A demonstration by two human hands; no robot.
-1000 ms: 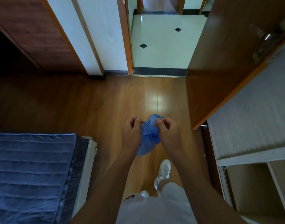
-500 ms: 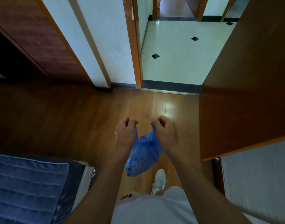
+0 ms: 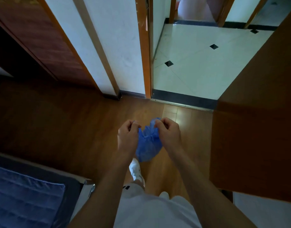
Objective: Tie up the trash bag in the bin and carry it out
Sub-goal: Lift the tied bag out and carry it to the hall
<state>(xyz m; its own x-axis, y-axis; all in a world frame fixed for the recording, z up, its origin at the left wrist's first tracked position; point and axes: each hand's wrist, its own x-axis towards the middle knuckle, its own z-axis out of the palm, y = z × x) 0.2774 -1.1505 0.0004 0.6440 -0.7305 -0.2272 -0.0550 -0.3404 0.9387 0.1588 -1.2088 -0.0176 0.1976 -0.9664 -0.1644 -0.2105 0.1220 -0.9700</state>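
A small blue trash bag [image 3: 147,145] is held up in the lower middle of the frame, hanging in the air above the wooden floor [image 3: 59,120] and not touching it. The bag's gathered top is pinched from both sides: the left hand [image 3: 127,137] is curled tight on the plastic at the bag's left edge, and the right hand [image 3: 168,133] is clamped on a bunched bit of the top at its right edge. Fingers on both hands are folded in together, so nothing is loose there. A crinkled neck can be seen between the two fists, with the fuller part of the bag sagging below it. Whether a knot is actually finished can't be told from this angle.

Right under the bag a white sneaker [image 3: 136,170] is planted on the floor, and white shorts [image 3: 156,211] fill the bottom centre. A bed with a blue quilted cover [image 3: 22,198] is tucked into the lower left corner. An open wooden door [image 3: 256,129] takes up the right side of the frame. In the upper middle a doorway is seen, with a dark threshold strip [image 3: 182,97] and, past it, a white tiled floor [image 3: 199,68] dotted with small black diamonds. A white wall [image 3: 116,46] with wooden trim is at the upper left of the doorway.
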